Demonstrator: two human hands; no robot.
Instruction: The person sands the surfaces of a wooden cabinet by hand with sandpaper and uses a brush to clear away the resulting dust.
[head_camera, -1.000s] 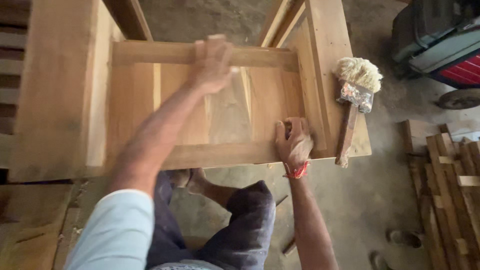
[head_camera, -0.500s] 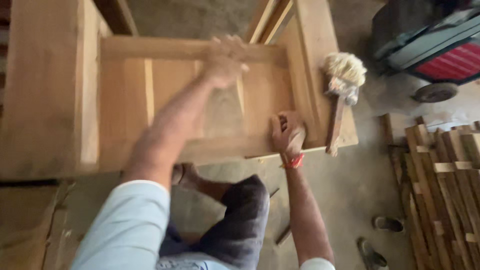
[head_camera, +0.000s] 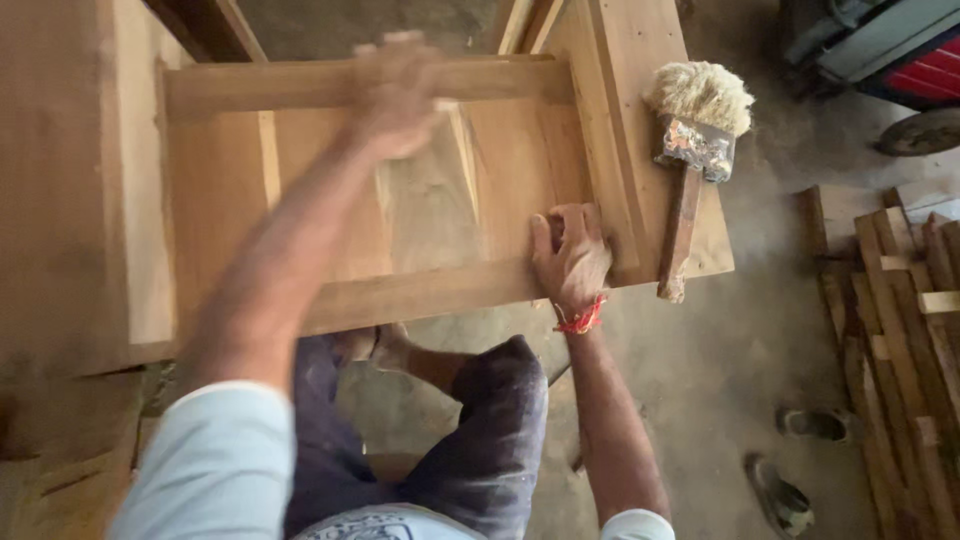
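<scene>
The person sits low and leans over a big wooden panel (head_camera: 420, 200) that lies flat in front of the knees. The left hand (head_camera: 395, 90) is pressed down on the far rail (head_camera: 250, 85) of the panel. It looks blurry, so I cannot tell if it is open or shut, or if something is under it. The right hand (head_camera: 570, 255) rests on the near right corner of the wood with its fingers (head_camera: 545, 240) curled and spread. It holds nothing; it seems to press down to keep the panel from sliding. A brush (head_camera: 695, 140) with a pale fluffy head and a wooden handle lies on the right edge of the panel, close beside the right hand, so it is easy to grab. A pile of wood strips (head_camera: 900, 330) sits on the floor to the right, well apart. Two sandals (head_camera: 800, 455) lie on the floor too.
</scene>
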